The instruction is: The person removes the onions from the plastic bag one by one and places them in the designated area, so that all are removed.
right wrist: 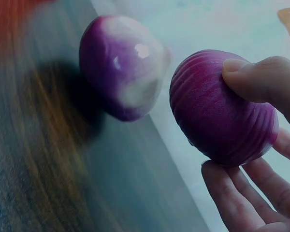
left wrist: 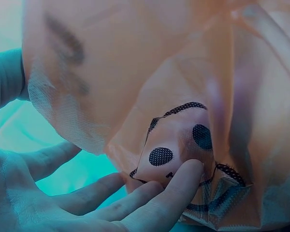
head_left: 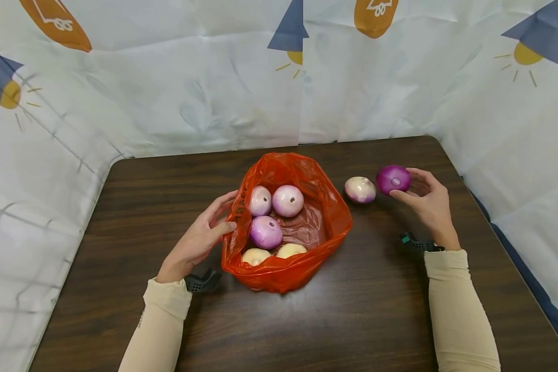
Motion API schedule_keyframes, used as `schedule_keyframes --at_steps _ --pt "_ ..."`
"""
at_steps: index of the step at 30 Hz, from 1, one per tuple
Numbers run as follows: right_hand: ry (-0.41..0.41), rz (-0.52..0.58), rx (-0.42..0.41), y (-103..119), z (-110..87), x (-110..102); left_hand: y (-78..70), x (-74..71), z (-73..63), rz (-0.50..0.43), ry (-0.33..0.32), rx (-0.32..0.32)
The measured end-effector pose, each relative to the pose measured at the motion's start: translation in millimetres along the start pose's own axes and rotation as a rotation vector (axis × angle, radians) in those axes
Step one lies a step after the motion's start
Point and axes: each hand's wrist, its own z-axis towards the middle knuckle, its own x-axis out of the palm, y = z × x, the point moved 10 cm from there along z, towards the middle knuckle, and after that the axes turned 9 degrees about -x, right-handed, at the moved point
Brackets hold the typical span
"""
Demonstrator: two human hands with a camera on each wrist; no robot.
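A red plastic bag (head_left: pixel 337 219) stands on the table with its mouth wide, several onions inside. Among them are pale purple onions (head_left: pixel 288 201) and yellowish ones (head_left: pixel 292 250) near the front. My left hand (head_left: pixel 200 237) holds the bag's left rim, thumb over the edge and fingers against the outside. The left wrist view shows those fingers on the bag's printed face (left wrist: pixel 179 140). To the right, my right hand (head_left: pixel 425 199) grips a dark purple onion (right wrist: pixel 217 111) between thumb and fingers. A white-and-purple onion (head_left: pixel 360 189) lies on the table just left of it.
The dark wood table (head_left: pixel 344 320) has a far edge against a white patterned curtain (head_left: pixel 204 93). More curtain hangs along both sides. Black wrist cameras (head_left: pixel 203 281) are worn on both wrists.
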Motion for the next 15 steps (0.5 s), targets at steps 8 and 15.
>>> schedule_keyframes --at_steps 8,15 --pt "0.02 -0.046 0.052 -17.9 0.0 1.7 1.3 -0.4 0.0 -0.001 -0.003 -0.002" --pt "0.031 -0.082 0.075 -26.4 -0.6 1.4 2.1 -0.5 1.0 0.009 -0.002 -0.004"
